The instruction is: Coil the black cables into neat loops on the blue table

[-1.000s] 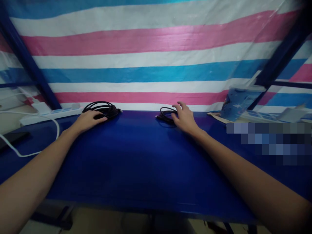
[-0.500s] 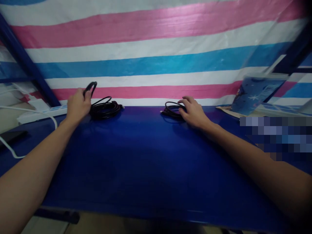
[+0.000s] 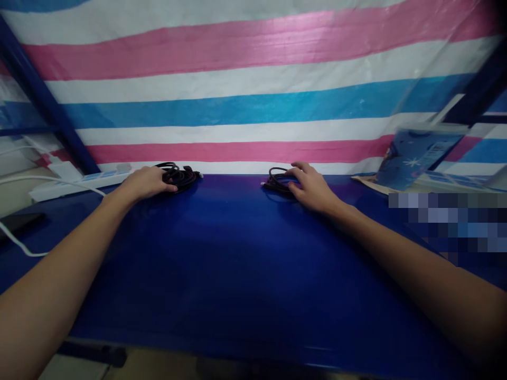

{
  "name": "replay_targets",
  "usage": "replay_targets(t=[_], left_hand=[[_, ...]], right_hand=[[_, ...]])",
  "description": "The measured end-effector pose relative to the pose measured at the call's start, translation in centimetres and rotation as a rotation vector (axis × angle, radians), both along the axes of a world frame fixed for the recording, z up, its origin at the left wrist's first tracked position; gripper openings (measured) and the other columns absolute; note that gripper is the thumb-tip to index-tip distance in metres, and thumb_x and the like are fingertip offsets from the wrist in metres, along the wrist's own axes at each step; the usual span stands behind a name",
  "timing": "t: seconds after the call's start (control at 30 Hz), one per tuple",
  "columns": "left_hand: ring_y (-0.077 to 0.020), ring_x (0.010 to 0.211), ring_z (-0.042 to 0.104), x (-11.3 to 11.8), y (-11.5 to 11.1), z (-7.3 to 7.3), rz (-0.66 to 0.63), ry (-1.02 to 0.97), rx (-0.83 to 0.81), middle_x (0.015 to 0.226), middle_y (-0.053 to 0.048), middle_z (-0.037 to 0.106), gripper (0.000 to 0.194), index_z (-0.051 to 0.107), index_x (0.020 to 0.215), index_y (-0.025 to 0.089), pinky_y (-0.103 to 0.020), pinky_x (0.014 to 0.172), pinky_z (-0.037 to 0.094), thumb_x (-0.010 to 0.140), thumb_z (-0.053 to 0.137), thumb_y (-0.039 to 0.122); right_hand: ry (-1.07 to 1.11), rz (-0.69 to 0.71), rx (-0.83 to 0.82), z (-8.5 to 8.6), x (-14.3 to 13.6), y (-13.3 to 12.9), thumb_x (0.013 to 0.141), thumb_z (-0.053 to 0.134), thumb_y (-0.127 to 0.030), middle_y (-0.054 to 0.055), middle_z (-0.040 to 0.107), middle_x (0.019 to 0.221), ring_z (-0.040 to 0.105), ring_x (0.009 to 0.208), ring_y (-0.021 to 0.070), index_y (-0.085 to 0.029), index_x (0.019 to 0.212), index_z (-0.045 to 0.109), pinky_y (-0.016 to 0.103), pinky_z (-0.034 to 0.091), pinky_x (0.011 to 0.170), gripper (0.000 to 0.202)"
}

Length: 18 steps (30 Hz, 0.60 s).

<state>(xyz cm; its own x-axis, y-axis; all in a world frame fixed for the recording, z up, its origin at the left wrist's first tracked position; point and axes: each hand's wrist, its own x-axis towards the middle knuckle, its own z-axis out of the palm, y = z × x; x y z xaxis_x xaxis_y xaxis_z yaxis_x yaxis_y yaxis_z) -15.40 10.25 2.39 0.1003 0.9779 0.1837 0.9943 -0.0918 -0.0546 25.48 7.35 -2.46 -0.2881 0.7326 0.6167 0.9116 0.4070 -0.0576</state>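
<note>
At the back left of the blue table, my left hand point(image 3: 146, 182) is over a bundled black cable point(image 3: 186, 178), its thumb along the near side and its other fingers wrapped over the left end, partly hidden. A small connector end sticks out at the bundle's right. Toward the back right, my right hand point(image 3: 312, 189) is at a second, smaller coil of black cable point(image 3: 275, 182). Its fingers are apart and curved around the coil's right side, with no firm grip showing. A pale connector tip points left from that coil.
Behind the table point(image 3: 245, 264) hangs a striped plastic sheet point(image 3: 237, 108). A white power strip point(image 3: 85, 184), a white cord point(image 3: 24, 247) and a dark flat object point(image 3: 19, 224) are at the left. A blue patterned cup point(image 3: 420, 155) with a straw stands at the right, near a blurred-out patch.
My left hand has come down and to the right, bringing the raised loop of cable onto the left bundle. My right hand stays at its coil.
</note>
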Motion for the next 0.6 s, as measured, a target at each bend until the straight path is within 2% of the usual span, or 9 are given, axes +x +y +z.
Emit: replay_targets(t=[0.1,0.2,0.33,0.47,0.6], left_hand=[[-0.0317,0.079,0.062,-0.5,-0.1,0.3,0.022,-0.040,0.019,0.085,-0.013,0.069,0.043,0.068,0.085,0.021,-0.034,0.061,0.039,0.066,0.055,0.057],[-0.0277,0.077,0.062,-0.9,-0.3,0.6,0.001,-0.103,-0.011,0.083,-0.009,0.069,0.033,0.067,0.086,0.021,-0.033,0.063,0.040,0.066,0.059,0.045],[-0.0288,0.080,0.058,-0.4,-1.3,1.1,0.019,-0.035,0.037,0.086,-0.011,0.067,0.038,0.065,0.097,0.015,-0.034,0.065,0.040,0.074,0.053,0.044],[-0.0324,0.090,0.055,0.4,-2.7,1.5,0.123,0.010,0.360,0.095,-0.015,0.064,0.040,0.061,0.105,0.011,-0.040,0.071,0.043,0.085,0.037,0.036],[-0.0374,0.109,0.047,0.5,-3.9,2.0,0.258,-0.132,0.777,0.110,-0.020,0.060,0.038,0.057,0.104,0.006,-0.053,0.087,0.040,0.089,0.033,0.032]], right_hand=[[-0.009,0.014,0.000,0.0,0.1,0.1,0.081,0.046,-0.021,0.016,0.048,0.127,0.049,0.114,0.0309,-0.012,0.113,0.059,0.048,0.044,0.094,0.036],[-0.025,0.031,-0.008,0.0,0.1,0.2,0.080,0.045,-0.020,0.016,0.049,0.126,0.050,0.113,0.0299,-0.013,0.112,0.059,0.047,0.044,0.095,0.036],[-0.037,0.041,-0.013,0.1,0.1,0.1,0.080,0.045,-0.020,0.016,0.050,0.124,0.050,0.113,0.0291,-0.014,0.111,0.059,0.046,0.044,0.095,0.035],[-0.036,0.032,-0.012,0.3,-0.2,-0.1,0.079,0.044,-0.019,0.014,0.050,0.124,0.050,0.113,0.0285,-0.015,0.110,0.059,0.046,0.044,0.095,0.035],[-0.035,0.036,0.012,0.5,-0.3,-0.3,0.079,0.044,-0.018,0.014,0.051,0.123,0.048,0.115,0.0280,-0.016,0.109,0.059,0.046,0.042,0.097,0.034]])
